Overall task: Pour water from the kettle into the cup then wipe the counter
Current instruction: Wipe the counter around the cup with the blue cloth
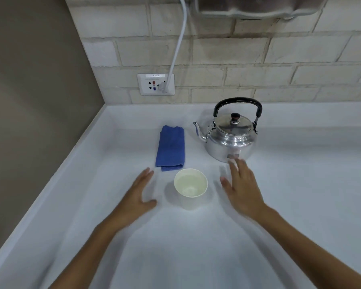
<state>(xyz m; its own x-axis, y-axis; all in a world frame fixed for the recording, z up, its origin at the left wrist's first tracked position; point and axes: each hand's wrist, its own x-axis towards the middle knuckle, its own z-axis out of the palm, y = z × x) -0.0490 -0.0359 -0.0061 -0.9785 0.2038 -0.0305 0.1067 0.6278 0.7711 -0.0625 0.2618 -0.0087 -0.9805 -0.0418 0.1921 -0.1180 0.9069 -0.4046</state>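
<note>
A shiny steel kettle [230, 135] with a black handle stands upright on the white counter [196, 247], its spout pointing left. In front of it stands a white paper cup [190, 187] holding clear water. A folded blue cloth [171, 148] lies to the left of the kettle. My left hand [137, 195] hovers open just left of the cup, holding nothing. My right hand [242, 186] is open and blurred, to the right of the cup, its fingertips close to the kettle's base.
A wall socket [155, 84] with a white cable [178, 44] plugged in sits on the brick-tile back wall. A beige side wall [29, 101] borders the counter on the left. A metal fixture [256, 6] hangs at the top.
</note>
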